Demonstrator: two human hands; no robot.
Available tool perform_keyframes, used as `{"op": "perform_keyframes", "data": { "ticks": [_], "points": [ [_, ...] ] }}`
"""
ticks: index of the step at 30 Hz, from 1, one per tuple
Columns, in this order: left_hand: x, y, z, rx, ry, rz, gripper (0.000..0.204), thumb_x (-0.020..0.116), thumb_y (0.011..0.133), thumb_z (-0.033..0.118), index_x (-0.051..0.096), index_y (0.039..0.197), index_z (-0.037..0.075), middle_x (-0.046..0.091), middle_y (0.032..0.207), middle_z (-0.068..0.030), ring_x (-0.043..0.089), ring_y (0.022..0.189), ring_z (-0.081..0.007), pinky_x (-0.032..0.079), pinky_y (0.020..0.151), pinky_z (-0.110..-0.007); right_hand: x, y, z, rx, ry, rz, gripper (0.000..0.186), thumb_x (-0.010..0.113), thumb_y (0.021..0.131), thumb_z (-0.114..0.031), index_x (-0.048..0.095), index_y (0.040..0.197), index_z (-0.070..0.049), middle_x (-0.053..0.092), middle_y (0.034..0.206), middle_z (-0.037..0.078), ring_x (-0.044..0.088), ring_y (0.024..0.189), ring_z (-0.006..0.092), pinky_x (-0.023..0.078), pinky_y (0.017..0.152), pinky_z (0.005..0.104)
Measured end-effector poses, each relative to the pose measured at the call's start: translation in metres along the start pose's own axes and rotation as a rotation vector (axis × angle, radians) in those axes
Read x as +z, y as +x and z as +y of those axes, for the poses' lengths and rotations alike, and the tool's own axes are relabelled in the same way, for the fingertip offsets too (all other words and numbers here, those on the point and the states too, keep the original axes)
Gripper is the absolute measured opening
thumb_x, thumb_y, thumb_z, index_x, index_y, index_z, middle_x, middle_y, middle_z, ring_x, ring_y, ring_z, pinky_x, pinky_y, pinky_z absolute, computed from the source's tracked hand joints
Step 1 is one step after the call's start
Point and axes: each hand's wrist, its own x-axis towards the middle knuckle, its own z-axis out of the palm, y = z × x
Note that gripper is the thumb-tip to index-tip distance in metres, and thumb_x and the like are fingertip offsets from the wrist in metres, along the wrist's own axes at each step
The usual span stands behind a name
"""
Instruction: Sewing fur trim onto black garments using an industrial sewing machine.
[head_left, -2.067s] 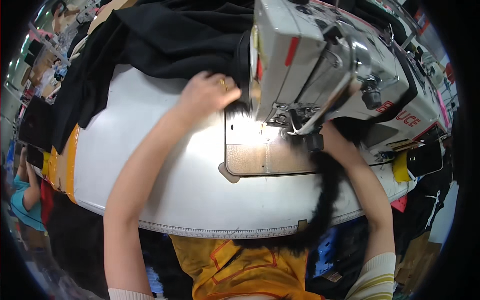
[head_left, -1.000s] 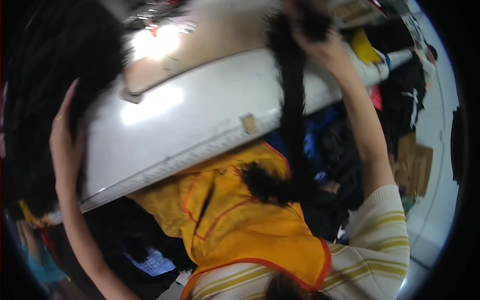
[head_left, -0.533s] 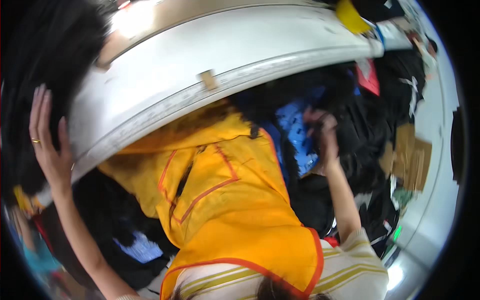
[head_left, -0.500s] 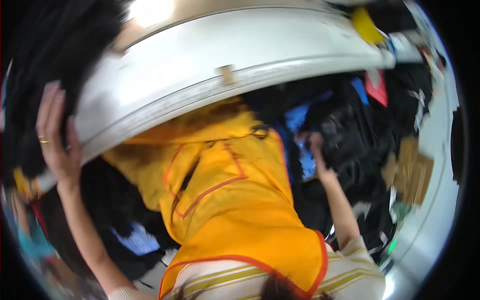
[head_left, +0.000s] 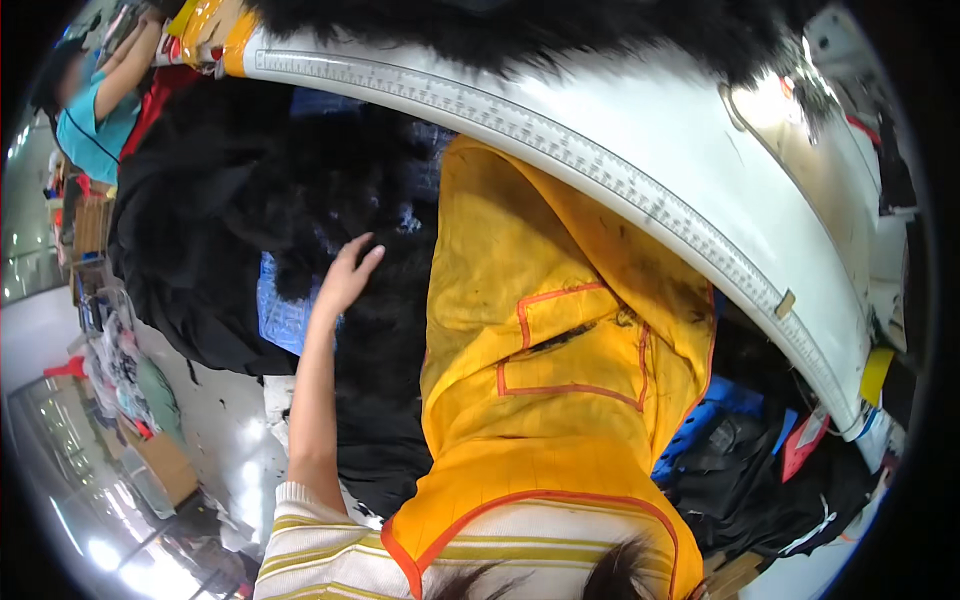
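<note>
One hand in view: left hand [head_left: 345, 282], low beside the orange apron [head_left: 575, 365], fingers parted and slightly bent, no grip visible. Contact unclear. Right hand out of frame; finger state can't be told. Black fluffy material [head_left: 385, 325] lies under and around the left hand, below the white table [head_left: 650, 125], with blue openwork plastic [head_left: 283, 312] showing beside it. More black fur [head_left: 560, 30] lies on the tabletop. Handling, my judgement: feel for a single edge, pinch one layer, lift slowly so neighbouring pieces don't drag; dark-on-dark hides the boundaries.
</note>
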Motion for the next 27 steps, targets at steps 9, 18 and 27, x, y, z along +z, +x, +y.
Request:
{"op": "perform_keyframes", "data": {
  "ticks": [9, 18, 27],
  "points": [
    [-0.030, 0.000, 0.023, 0.120, 0.138, 0.241, 0.020, 0.059, 0.077, 0.003, 0.063, 0.097, -0.001, 0.064, 0.089, -0.0189, 0.063, 0.081, -0.0318, 0.049, 0.075, -0.034, -0.054, 0.012, -0.034, 0.106, -0.248, -0.346, 0.028, 0.060, 0.073, -0.026, 0.067, 0.084, -0.001, 0.064, 0.081, 0.021, 0.061, 0.079, 0.0410, 0.048, 0.070, 0.0490],
    [-0.093, 0.005, 0.025, 0.189, 0.015, 0.696, 0.024, 0.041, 0.088, -0.001, 0.058, 0.104, -0.003, 0.059, 0.109, -0.0098, 0.056, 0.100, -0.0181, 0.039, 0.093, -0.028, -0.145, 0.060, -0.152, -0.456, -0.109, 0.426, 0.011, 0.053, 0.079, -0.001, 0.059, 0.088, 0.002, 0.057, 0.073, 0.021, 0.057, 0.073, 0.0379, 0.045, 0.064, 0.0412],
    [-0.081, -0.010, 0.136, 0.552, 0.162, -0.465, 0.041, 0.062, 0.077, 0.007, 0.055, 0.117, 0.004, 0.062, 0.104, -0.0175, 0.060, 0.099, -0.0277, 0.046, 0.087, -0.033, -0.105, 0.077, -0.302, -1.218, -0.093, 0.095, 0.038, 0.061, 0.077, -0.006, 0.058, 0.115, -0.010, 0.064, 0.096, 0.009, 0.061, 0.080, 0.0258, 0.049, 0.071, 0.0347]
  ]
}}
